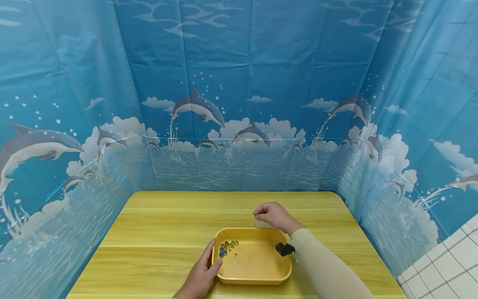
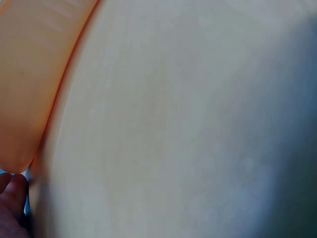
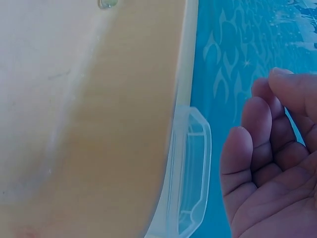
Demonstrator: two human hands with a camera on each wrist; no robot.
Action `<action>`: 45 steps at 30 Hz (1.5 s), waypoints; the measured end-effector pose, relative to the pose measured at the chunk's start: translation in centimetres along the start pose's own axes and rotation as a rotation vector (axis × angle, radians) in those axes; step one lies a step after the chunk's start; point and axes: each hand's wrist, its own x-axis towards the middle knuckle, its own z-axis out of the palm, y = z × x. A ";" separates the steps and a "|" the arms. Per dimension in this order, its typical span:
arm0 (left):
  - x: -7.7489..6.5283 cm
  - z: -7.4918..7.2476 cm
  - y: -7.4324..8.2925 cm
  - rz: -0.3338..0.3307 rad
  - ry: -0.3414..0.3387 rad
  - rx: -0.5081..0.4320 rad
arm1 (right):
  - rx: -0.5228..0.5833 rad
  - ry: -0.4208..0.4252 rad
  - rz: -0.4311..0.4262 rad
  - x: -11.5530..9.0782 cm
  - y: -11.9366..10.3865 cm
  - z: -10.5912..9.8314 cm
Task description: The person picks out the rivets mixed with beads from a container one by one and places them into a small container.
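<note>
A yellow plastic tray [image 1: 257,269] stands at the table's near side. My left hand [image 1: 199,272] grips its left end, thumb over the rim and fingers along the outer wall; in the left wrist view, fingertips [image 2: 14,196] show beside the tray wall [image 2: 39,74]. Inside, at the left, lie several glass marbles [image 1: 224,249] and a few tiny gold-coloured pieces [image 1: 235,255]. Beyond the far rim hovers my right hand [image 1: 274,216], fingers curled, thumb and index tips together; whether anything small is between them is hidden. Under it sits a clear plastic box [image 3: 198,173], close to the tray.
The yellow wood-grain table [image 1: 168,224] reaches to a blue dolphin-print curtain [image 1: 231,166] at the back and sides. White tiles [image 1: 448,265] show at the far right. A black wrist strap piece [image 1: 285,249] hangs over the tray's right end.
</note>
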 end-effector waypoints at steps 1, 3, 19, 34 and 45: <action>0.0 0.0 0.0 -0.001 0.000 0.001 | 0.002 0.003 0.002 0.0 0.1 -0.1; 0.0 0.0 0.1 0.001 0.001 0.002 | 0.007 0.012 0.008 0.1 0.3 -0.2; 0.3 0.0 -0.4 0.015 0.005 -0.004 | -0.011 0.075 0.057 0.5 1.6 -1.1; 0.1 0.0 -0.3 0.008 0.006 0.011 | 0.009 0.083 0.092 0.7 2.2 -1.2; 0.1 -0.1 -0.2 0.009 -0.001 0.011 | 0.016 0.089 0.098 0.7 2.3 -0.9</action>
